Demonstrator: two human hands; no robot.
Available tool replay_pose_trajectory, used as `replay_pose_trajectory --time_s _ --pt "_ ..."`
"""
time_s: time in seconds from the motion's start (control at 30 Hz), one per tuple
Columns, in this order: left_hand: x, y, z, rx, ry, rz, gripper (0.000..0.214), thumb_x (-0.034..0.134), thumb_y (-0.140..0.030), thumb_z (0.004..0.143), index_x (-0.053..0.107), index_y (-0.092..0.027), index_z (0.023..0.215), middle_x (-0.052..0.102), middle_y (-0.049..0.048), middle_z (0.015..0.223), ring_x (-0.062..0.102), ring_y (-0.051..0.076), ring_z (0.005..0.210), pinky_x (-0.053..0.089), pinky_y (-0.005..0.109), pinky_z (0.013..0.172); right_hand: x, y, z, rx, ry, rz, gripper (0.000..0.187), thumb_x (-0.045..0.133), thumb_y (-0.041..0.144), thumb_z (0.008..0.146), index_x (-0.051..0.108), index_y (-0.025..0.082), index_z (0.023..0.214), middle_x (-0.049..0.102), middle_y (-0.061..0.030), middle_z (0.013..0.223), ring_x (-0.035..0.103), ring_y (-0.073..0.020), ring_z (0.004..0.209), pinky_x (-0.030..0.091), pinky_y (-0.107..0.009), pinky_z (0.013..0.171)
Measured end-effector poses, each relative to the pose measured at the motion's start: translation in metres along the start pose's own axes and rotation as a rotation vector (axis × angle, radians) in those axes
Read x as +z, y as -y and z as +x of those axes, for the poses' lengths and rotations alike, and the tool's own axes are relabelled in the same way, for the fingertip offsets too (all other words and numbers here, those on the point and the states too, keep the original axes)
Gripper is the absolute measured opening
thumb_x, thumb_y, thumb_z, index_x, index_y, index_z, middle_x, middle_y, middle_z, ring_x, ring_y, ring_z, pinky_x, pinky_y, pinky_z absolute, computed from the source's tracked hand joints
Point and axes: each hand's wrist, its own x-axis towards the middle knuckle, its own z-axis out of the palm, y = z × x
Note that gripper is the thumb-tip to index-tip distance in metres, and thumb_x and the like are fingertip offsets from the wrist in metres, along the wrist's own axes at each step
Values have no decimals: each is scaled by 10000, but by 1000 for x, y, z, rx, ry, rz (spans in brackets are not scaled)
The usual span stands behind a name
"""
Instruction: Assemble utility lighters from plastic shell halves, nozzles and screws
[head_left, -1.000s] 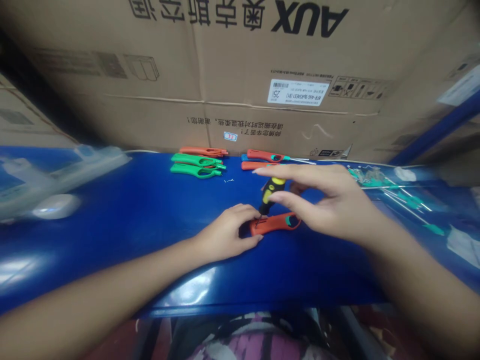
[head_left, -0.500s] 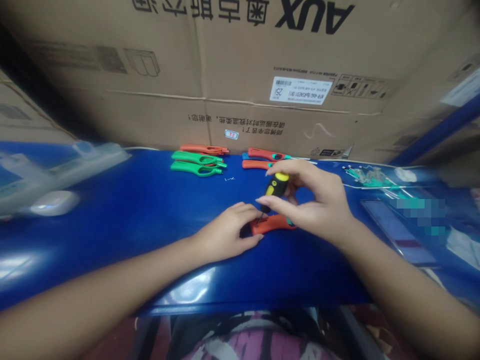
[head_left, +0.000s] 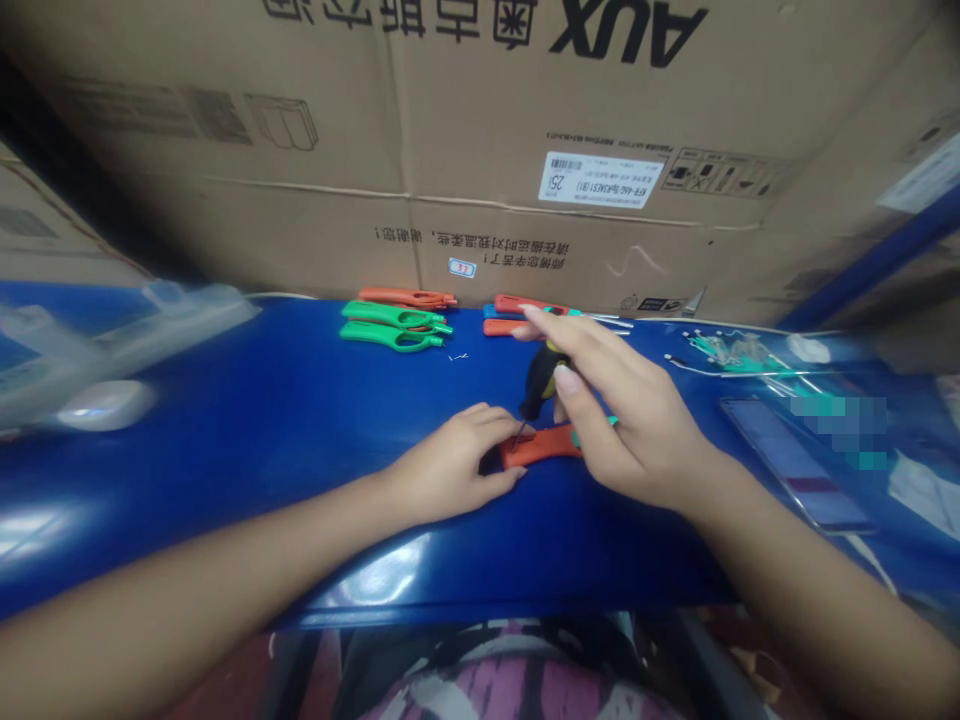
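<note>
An orange lighter (head_left: 546, 445) with a teal part lies on the blue table, and my left hand (head_left: 457, 462) pinches its left end between thumb and fingers. My right hand (head_left: 622, 410) is closed round the black and yellow handle of a screwdriver (head_left: 541, 382). The screwdriver leans slightly, its thin shaft reaching down to the left end of the lighter. Whether a screw sits under the tip is too small to tell. My right palm hides part of the lighter's right end.
Green lighter shells (head_left: 394, 328) and orange shells (head_left: 405, 298) lie at the back beside tiny screws (head_left: 458, 357). Lighters with metal rods (head_left: 525, 303) lie behind my right hand. At right are teal parts with wires (head_left: 739, 355) and a phone (head_left: 795, 462). A cardboard box (head_left: 465, 130) stands behind.
My right hand has rolled round the screwdriver handle, its fingers now more extended and the handle turned. The left hand and the lighter have stayed in place.
</note>
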Motion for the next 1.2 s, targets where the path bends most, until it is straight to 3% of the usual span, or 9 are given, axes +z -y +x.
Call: replay_pose_trajectory --time_s 0.2,0.4,0.57,0.7,0.77,0.87,0.97,1.07,1.2 --pt "0 0 0 13 5 8 247 641 -210 886 631 -156 1126 663 77 1016 613 230 963 492 386 907 0 -9 3 -71 -111 -14 245 677 314 902 689 211 1124 692 -52 919 639 -167 778 555 -308 750" --pt "-1 0 0 -9 17 3 299 659 -213 875 625 -173 1169 660 86 1072 604 245 1028 494 402 937 -2 -9 4 -6 -17 197 361 428 219 1011 616 232 1319 705 -84 1113 681 -173 896 572 -348 826" --pt "-1 -1 0 -9 11 2 246 656 -212 869 635 -169 1110 667 82 1051 619 239 995 508 398 914 -1 -14 1 -65 -188 19 239 690 319 895 723 222 1111 731 -54 912 667 -161 755 571 -289 721" --pt "-1 -1 0 -6 3 5 289 667 -213 866 636 -183 1152 669 69 1023 610 234 990 510 390 903 -2 -17 1 -54 -52 53 380 443 277 1012 591 215 1357 679 -112 1198 680 -195 961 584 -332 784" --pt "-1 -1 0 -1 17 3 298 660 -213 875 633 -189 1171 670 71 1037 607 238 1009 502 397 925 -3 -17 2 -12 -14 144 373 427 249 1016 585 236 1354 702 -81 1130 686 -168 872 587 -324 758" --pt "-1 0 0 2 22 4 287 645 -212 885 627 -174 1168 667 84 1082 606 242 1032 494 405 944 -3 -20 1 -82 -104 11 243 626 306 935 695 227 1153 726 -45 895 673 -162 745 576 -305 730" --pt "-1 0 -1 2 9 5 283 648 -217 885 628 -158 1162 666 87 1071 600 237 1019 500 397 931 -3 -22 -1 -187 -119 -126 294 569 274 953 658 195 1221 731 -96 1036 692 -201 900 573 -314 767" --pt "-1 -1 0 -3 11 3 298 651 -220 883 630 -175 1177 666 82 1065 600 238 1013 506 401 920 -2 -20 -1 -87 5 31 402 387 213 1006 539 204 1378 695 -101 1180 688 -188 963 577 -328 800" --pt "-2 -1 0 5 23 -5 272 633 -206 892 630 -179 1162 663 82 1082 605 241 1026 495 413 944 -2 -21 -1 -78 -76 -22 258 590 365 952 666 220 1151 719 -46 914 665 -159 734 566 -296 716"
